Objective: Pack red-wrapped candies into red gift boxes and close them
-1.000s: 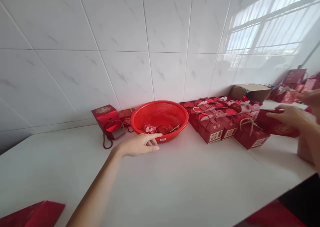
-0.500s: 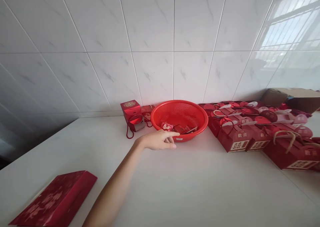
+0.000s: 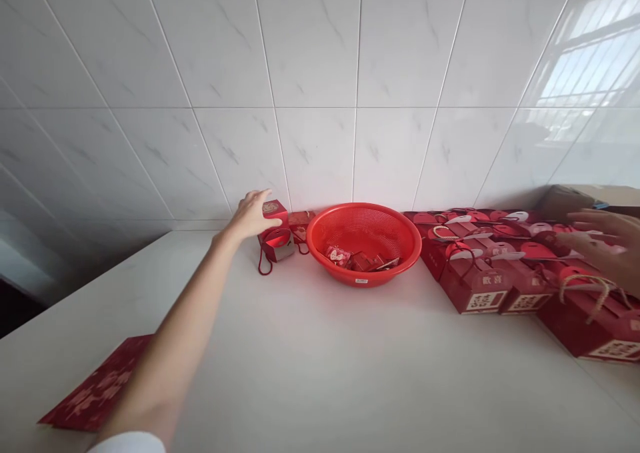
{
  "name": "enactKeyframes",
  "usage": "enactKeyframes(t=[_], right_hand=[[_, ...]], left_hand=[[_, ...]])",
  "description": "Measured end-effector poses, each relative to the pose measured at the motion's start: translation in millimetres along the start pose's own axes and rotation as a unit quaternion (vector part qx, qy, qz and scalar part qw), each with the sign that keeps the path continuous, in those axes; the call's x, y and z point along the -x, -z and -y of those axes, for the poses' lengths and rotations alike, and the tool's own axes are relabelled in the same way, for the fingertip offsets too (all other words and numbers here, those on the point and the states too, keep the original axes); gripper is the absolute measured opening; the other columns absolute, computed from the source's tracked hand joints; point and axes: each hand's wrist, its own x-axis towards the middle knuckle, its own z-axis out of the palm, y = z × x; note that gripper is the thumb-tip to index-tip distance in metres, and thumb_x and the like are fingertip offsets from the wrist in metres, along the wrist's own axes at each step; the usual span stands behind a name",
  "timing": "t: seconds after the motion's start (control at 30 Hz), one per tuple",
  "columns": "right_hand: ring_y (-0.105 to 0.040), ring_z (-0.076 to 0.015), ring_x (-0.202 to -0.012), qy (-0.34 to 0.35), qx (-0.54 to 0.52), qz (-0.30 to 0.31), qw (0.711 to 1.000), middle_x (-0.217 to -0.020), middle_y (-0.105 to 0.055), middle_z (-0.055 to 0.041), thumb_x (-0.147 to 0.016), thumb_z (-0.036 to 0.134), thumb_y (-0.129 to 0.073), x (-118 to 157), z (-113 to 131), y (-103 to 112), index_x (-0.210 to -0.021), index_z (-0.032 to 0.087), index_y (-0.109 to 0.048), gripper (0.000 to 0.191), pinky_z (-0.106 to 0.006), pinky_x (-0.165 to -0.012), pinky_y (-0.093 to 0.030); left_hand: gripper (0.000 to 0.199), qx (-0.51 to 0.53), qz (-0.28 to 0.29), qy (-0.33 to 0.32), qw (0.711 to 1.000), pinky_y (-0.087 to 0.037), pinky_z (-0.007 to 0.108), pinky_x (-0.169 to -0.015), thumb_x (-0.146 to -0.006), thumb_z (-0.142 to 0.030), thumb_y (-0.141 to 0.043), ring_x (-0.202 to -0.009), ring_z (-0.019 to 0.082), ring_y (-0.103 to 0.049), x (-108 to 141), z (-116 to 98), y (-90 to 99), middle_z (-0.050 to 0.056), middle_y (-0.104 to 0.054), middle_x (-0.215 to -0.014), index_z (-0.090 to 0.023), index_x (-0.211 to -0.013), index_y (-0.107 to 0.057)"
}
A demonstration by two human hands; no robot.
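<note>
My left hand (image 3: 247,218) is at the left side of a tall red gift box (image 3: 281,210) near the wall, thumb and fingers spread apart. Whether it touches the box cannot be made out. In front of that box is a smaller red and grey box (image 3: 281,248) with a dark red cord handle. To their right sits a red plastic colander (image 3: 364,281) holding several small red packets (image 3: 364,262). My right hand (image 3: 613,245), slightly blurred, is at the right edge with fingers stretched out above the red gift boxes (image 3: 493,280), apparently holding nothing.
Several rows of red handled boxes fill the right of the white table (image 3: 350,373). A cardboard box (image 3: 565,200) stands behind them. At the lower left lies a flat red package (image 3: 100,390), partly behind my left forearm. A tiled wall (image 3: 315,153) closes off the back.
My left hand has moved left from the colander's front rim to the tall red box, and its fingers have spread. My right hand has come into view at the right.
</note>
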Motion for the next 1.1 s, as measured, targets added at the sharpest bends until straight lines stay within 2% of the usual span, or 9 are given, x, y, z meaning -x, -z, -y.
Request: enactKeyframes(t=[0.1,0.17,0.33,0.5,0.57,0.67,0.8,0.93,1.1], right_hand=[[-0.066,-0.0321,-0.113,0.034,-0.137,0.03,0.989,-0.129,-0.066,-0.0137,-0.078,0.055,-0.062,5,70,-4,-0.105,0.025,-0.07,0.041,-0.046,-0.096,-0.052],[-0.062,-0.0321,-0.12,0.085,-0.189,0.059,0.976,-0.126,-0.067,-0.0133,-0.079,0.051,-0.065,11,107,-10,-0.103,0.024,-0.07,0.037,-0.045,-0.103,-0.049],[-0.058,-0.0315,-0.128,0.164,-0.277,0.175,0.931,-0.136,-0.062,-0.0123,-0.087,0.045,-0.063,30,164,-31,-0.114,0.025,-0.068,0.034,-0.048,-0.104,-0.049],[-0.062,-0.0297,-0.122,0.168,-0.355,0.254,0.884,-0.139,-0.06,-0.0117,-0.091,0.047,-0.062,49,209,-47,-0.118,0.025,-0.064,0.035,-0.044,-0.1,-0.052],[-0.067,-0.0281,-0.112,0.136,-0.39,0.268,0.871,-0.132,-0.064,-0.012,-0.092,0.05,-0.06,55,230,-51,-0.126,0.025,-0.059,0.043,-0.04,-0.091,-0.056],[-0.071,-0.0255,-0.098,0.066,-0.434,0.262,0.859,-0.134,-0.063,-0.0132,-0.093,0.057,-0.057,61,259,-52,-0.133,0.024,-0.051,0.053,-0.038,-0.081,-0.058],[-0.067,-0.0296,-0.105,0.049,-0.406,0.244,0.879,-0.142,-0.055,-0.0159,-0.084,0.063,-0.065,67,277,-50,-0.137,0.024,-0.046,0.069,-0.041,-0.078,-0.057],[-0.066,-0.0289,-0.102,0.072,-0.343,0.285,0.892,-0.126,-0.064,-0.0136,-0.085,0.063,-0.063,72,275,-45,-0.139,0.024,-0.046,0.069,-0.04,-0.076,-0.055],[-0.067,-0.0258,-0.083,0.029,-0.296,0.32,0.899,-0.099,-0.069,-0.0105,-0.09,0.07,-0.05,75,273,-43,-0.139,0.02,-0.048,0.071,-0.038,-0.069,-0.052]], left_hand=[[0.096,-0.021,0.03,0.051,0.998,-0.03,0.058,-0.113,-0.048,-0.05,-0.083,-0.148,0.051,-0.018,-21,17,6.6,0.02,-0.042,-0.153,-0.023,-0.134,-0.05],[0.097,-0.011,0.052,0.075,0.996,-0.033,0.057,-0.11,-0.043,-0.047,-0.085,-0.147,0.051,-0.023,-27,23,5.6,0.021,-0.046,-0.151,-0.023,-0.13,-0.052],[0.097,0.012,0.029,0.111,0.993,-0.037,0.053,-0.107,-0.046,-0.052,-0.081,-0.138,0.051,-0.039,-17,23,7.1,0.018,-0.053,-0.144,-0.018,-0.132,-0.053],[0.08,0.134,-0.006,0.064,0.989,-0.049,0.049,-0.098,-0.069,-0.064,-0.07,-0.129,0.041,-0.053,16,-14,14.6,0.017,-0.055,-0.143,-0.023,-0.135,-0.052],[0.071,0.196,0.03,0.003,0.98,-0.053,0.048,-0.097,-0.078,-0.062,-0.063,-0.125,0.037,-0.058,34,-38,9.8,0.014,-0.059,-0.14,-0.021,-0.135,-0.053],[0.079,0.202,0.101,-0.055,0.973,-0.05,0.048,-0.102,-0.076,-0.061,-0.071,-0.123,0.034,-0.059,63,-69,-7.2,0.011,-0.061,-0.137,-0.023,-0.141,-0.049],[0.08,0.132,0.145,-0.085,0.977,-0.046,0.045,-0.107,-0.08,-0.064,-0.068,-0.135,0.032,-0.049,91,-90,-30.2,0.008,-0.05,-0.151,-0.03,-0.149,-0.043],[0.081,0.099,0.183,-0.042,0.977,-0.047,0.048,-0.104,-0.084,-0.071,-0.059,-0.137,0.035,-0.047,103,-96,-39.4,0.009,-0.048,-0.153,-0.031,-0.152,-0.039],[0.081,0.061,0.217,-0.074,0.971,-0.043,0.048,-0.108,-0.086,-0.075,-0.051,-0.142,0.036,-0.042,113,-101,-44.4,0.006,-0.042,-0.158,-0.034,-0.154,-0.034]])
